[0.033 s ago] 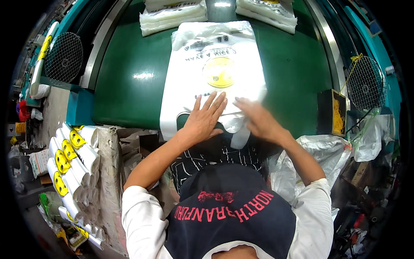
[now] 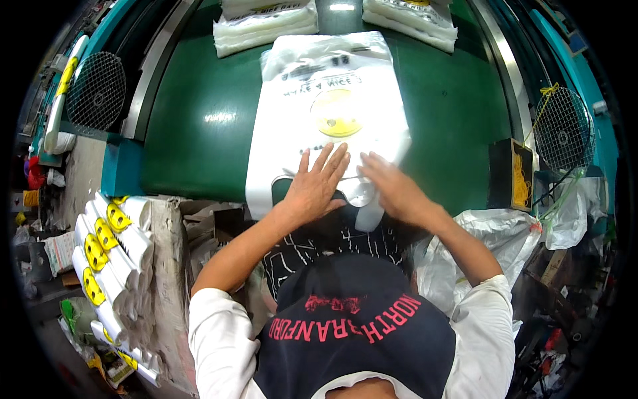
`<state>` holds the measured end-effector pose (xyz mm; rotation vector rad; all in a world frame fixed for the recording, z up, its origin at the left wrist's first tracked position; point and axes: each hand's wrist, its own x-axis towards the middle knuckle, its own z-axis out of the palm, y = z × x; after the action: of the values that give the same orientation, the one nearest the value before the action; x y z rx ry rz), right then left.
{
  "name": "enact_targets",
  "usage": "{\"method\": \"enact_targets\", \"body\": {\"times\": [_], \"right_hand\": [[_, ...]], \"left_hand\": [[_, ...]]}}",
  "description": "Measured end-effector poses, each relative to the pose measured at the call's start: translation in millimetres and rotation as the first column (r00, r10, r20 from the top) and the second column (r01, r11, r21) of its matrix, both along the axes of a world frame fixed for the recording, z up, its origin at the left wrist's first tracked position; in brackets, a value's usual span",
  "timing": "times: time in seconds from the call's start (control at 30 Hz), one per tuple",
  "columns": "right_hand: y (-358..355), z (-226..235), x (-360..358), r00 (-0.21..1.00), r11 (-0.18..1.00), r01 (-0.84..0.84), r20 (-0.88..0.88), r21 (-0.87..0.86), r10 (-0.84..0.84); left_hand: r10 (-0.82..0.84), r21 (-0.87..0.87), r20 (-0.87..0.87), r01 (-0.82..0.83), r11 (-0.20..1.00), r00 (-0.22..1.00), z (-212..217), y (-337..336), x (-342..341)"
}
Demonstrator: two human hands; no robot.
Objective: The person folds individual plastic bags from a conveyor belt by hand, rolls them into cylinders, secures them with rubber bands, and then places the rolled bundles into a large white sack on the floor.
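Observation:
A stack of white plastic carrier bags (image 2: 292, 126), with a yellow smiley print and dark lettering, lies flat in front of me on a green belt surface (image 2: 193, 146). My left hand (image 2: 317, 181) rests flat on its near part with the fingers spread, beside the cut-out between the handles. Over the near right part is my right hand (image 2: 393, 186), fingers stretched out and slightly blurred. It holds nothing that I can see; whether it presses on the bags I cannot tell. One handle strip (image 2: 368, 217) hangs over the near edge, below my right hand.
Two bundles of folded bags, left (image 2: 266, 30) and right (image 2: 411, 26), lie at the far end. Rolled bags (image 2: 106, 266) are piled at my left. A dark box with yellow ties (image 2: 522, 179) and wire fan guards (image 2: 563, 130) stand at the sides.
Very little differs. The bag stack's far end has shifted slightly left, and my right hand has moved a touch. My left hand stays nearly in place.

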<state>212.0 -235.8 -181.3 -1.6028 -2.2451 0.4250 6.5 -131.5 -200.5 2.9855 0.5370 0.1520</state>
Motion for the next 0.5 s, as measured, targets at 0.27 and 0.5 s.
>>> {"method": "enact_targets", "body": {"times": [0.27, 0.5], "right_hand": [[25.3, 11.6, 18.7, 0.898, 0.997, -0.032, 0.439, 0.076, -0.005], [119.2, 6.2, 48.7, 0.895, 0.876, 0.425, -0.038, -0.228, -0.444]], "left_hand": [[0.096, 0.137, 0.019, -0.098, 0.986, 0.995, -3.9, 0.9, 10.5], [0.427, -0.486, -0.186, -0.460, 0.743, 0.885, 24.8, 95.7, 44.5]]}}
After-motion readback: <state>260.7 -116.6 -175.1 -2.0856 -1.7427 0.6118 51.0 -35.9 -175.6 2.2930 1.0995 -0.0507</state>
